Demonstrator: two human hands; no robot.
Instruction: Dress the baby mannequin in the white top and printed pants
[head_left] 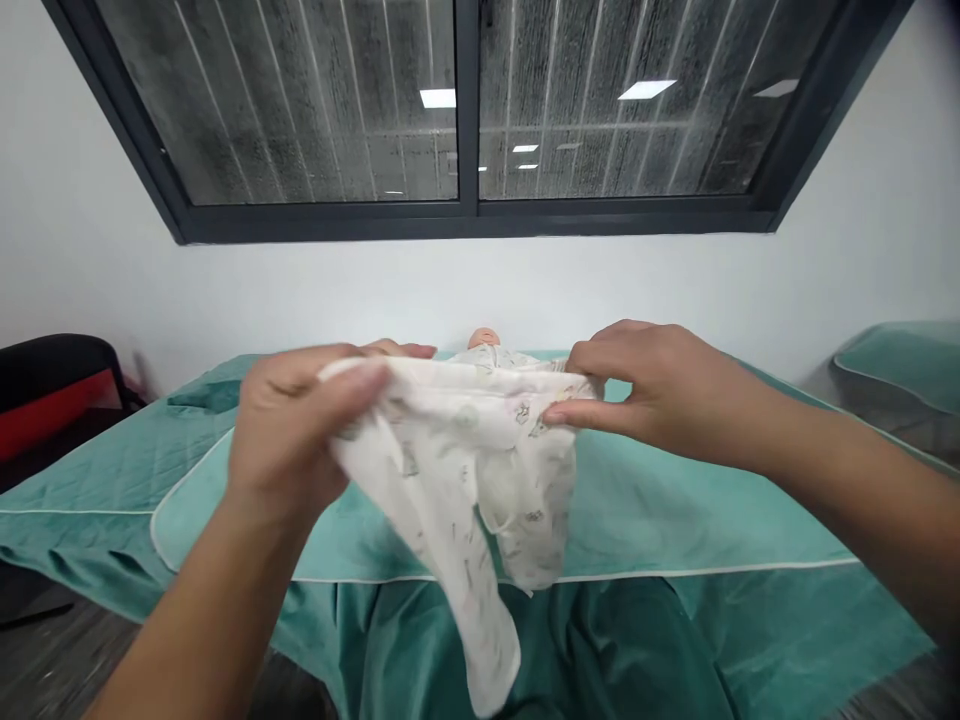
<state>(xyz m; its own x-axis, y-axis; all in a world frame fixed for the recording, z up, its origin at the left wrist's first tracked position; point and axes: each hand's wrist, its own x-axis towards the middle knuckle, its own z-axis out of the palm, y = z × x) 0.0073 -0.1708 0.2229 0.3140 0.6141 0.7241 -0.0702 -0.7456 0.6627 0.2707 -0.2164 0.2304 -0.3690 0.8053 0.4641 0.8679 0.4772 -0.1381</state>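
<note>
Where the white trousers hang: in the air between two bare hands, above the middle of the bed, waistband up and legs down.
Left hand: holding one end of the waistband, thumb in front, other fingers mostly behind the cloth.
Right hand: holding the opposite end, thumb low on the front, fingers above and behind, closed on the fabric.
Trouser legs: printed with small grey drawings; one stretches down past the near edge of the mat to a rounded closed end, the other is shorter and bunched.
Doll: near the bed's far edge, by the wall, in a pale patterned top, mostly hidden behind the trousers.
Bed: covered in teal cloth, a lighter, white-edged mat on top, cloth draping over the near edge.
Waistband step: it appears to be the spreading and levelling stage, the top drawn fairly straight while the legs look uneven.
Waistband next: that seems to call for an even grip at both ends, the opening facing one way and the bunched leg loosened; whether the opening is clear inside, I cannot tell.
</note>
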